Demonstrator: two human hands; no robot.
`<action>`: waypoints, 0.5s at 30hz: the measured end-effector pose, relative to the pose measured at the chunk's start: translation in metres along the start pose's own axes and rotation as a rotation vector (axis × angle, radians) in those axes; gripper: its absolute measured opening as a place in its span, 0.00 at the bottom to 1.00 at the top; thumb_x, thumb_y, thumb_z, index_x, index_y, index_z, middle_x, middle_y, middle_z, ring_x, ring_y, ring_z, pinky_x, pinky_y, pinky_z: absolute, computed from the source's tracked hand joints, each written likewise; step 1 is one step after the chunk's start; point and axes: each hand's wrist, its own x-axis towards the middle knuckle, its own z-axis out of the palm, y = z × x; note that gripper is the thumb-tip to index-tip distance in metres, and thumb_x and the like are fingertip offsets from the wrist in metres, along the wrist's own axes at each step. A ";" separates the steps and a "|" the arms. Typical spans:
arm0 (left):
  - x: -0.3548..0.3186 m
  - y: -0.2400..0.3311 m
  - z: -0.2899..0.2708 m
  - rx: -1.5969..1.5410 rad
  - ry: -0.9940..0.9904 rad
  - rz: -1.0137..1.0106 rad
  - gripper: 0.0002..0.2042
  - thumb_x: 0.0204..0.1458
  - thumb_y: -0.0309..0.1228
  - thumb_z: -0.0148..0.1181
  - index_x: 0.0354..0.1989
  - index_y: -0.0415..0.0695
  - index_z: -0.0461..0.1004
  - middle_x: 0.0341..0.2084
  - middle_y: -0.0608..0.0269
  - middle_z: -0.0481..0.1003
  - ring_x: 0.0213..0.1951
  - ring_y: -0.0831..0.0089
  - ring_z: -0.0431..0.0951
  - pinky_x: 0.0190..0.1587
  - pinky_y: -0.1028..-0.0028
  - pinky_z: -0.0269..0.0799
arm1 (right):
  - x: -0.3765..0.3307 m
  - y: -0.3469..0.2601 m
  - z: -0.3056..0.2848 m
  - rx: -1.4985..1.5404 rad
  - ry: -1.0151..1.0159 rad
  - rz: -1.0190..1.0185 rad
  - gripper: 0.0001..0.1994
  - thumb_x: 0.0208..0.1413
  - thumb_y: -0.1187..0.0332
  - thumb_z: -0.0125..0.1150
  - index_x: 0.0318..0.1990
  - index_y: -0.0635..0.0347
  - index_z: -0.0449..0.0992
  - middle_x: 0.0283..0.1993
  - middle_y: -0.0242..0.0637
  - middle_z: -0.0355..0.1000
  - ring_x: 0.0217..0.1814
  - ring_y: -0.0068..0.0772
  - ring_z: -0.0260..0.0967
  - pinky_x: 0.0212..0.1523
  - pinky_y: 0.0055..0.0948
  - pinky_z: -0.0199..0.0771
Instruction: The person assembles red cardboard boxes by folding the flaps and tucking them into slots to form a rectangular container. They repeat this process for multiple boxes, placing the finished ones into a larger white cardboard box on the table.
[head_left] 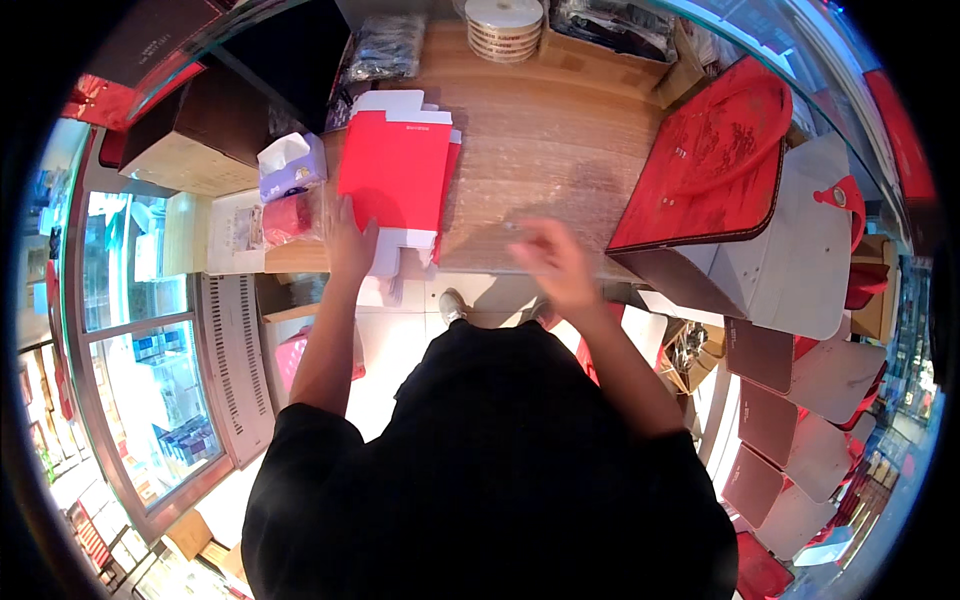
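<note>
A stack of flat red cardboard box blanks (pixel 395 170) with white flaps lies on the wooden table (pixel 540 140), left of centre. My left hand (pixel 348 240) rests with fingers spread on the lower left edge of that stack. My right hand (pixel 548 262) hovers blurred over the table's near edge, fingers loosely curled; whether it holds anything I cannot tell.
A large red decorated box lid (pixel 715 165) on a grey base stands at the right. A tissue box (pixel 290 165), a brown carton (pixel 195 140) and a ribbon spool stack (pixel 505 25) ring the table. Grey-and-brown box panels (pixel 800 390) lie on the floor at right.
</note>
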 end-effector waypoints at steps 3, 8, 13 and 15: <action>-0.005 -0.001 -0.002 -0.028 0.026 0.057 0.27 0.46 0.33 0.59 0.55 0.34 0.62 0.56 0.42 0.60 0.60 0.49 0.58 0.61 0.58 0.54 | 0.080 0.105 0.074 -0.410 -0.095 -0.136 0.31 0.42 0.56 0.68 0.51 0.63 0.65 0.41 0.48 0.72 0.40 0.39 0.73 0.39 0.32 0.72; -0.009 0.000 0.002 -0.047 0.005 0.087 0.26 0.45 0.30 0.59 0.54 0.36 0.64 0.59 0.44 0.57 0.60 0.49 0.57 0.61 0.58 0.54 | 0.135 0.144 0.117 -0.232 0.054 0.220 0.25 0.40 0.52 0.68 0.41 0.61 0.74 0.35 0.47 0.75 0.37 0.43 0.74 0.38 0.35 0.72; -0.016 0.002 -0.005 -0.269 0.007 0.030 0.24 0.45 0.27 0.59 0.53 0.37 0.64 0.59 0.44 0.56 0.60 0.48 0.57 0.61 0.58 0.54 | 0.131 0.127 0.104 -0.158 0.130 0.216 0.14 0.45 0.62 0.67 0.33 0.65 0.77 0.30 0.38 0.75 0.34 0.27 0.72 0.33 0.27 0.70; -0.016 0.009 -0.011 -0.282 0.039 0.077 0.24 0.45 0.26 0.59 0.53 0.38 0.65 0.59 0.44 0.57 0.60 0.48 0.57 0.61 0.57 0.53 | 0.134 0.154 0.099 0.081 0.238 0.124 0.15 0.46 0.62 0.66 0.35 0.64 0.77 0.29 0.38 0.75 0.31 0.29 0.72 0.33 0.27 0.70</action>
